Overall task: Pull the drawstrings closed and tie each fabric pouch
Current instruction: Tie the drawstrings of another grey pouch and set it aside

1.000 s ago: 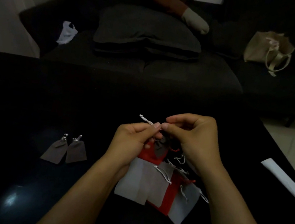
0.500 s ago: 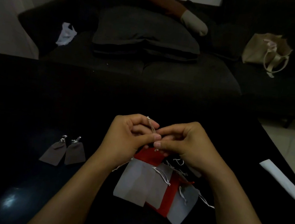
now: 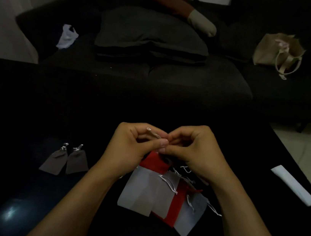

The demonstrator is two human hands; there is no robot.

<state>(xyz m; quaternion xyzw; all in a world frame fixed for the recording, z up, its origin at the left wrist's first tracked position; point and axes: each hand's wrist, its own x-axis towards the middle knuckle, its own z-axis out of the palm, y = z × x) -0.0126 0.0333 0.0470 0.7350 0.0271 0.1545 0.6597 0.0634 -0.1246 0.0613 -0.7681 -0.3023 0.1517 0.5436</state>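
Head view looks down on two bare hands meeting above a black table (image 3: 33,100). Both are pinched narrow on the same pale drawstring (image 3: 153,133): the left hand (image 3: 128,146) has thumb and forefinger pressed together at the cord, and the right hand (image 3: 191,153) closes on it from the other side, fingertips touching the left's. A short looped end of the cord sticks up and to the left from between the knuckles. The pouch the string belongs to is mostly hidden under the fingers; only a dark gathered bit shows just below them, too dim to make out its colour.

Right beneath the hands lies a heap of loose pouches (image 3: 160,194), flat on the table and overlapping one another: grey ones in front and to the right, red ones showing between and behind them, with white cords trailing across the pile and off its right edge. Their mouths lie flat and ungathered as far as I can tell.

Well to the left of the heap, two dark grey pouches (image 3: 65,160) lie side by side, edges touching, each with its neck cinched and a small knot of light cord at the top.

Near the table's right edge lies a white folded strip (image 3: 293,187), set at a slant. Beyond the table stands a dark sofa (image 3: 176,76) with a large dark cushion (image 3: 152,33), a beige tote bag (image 3: 276,50) on its right seat and a white crumpled thing (image 3: 68,35) at its left end.
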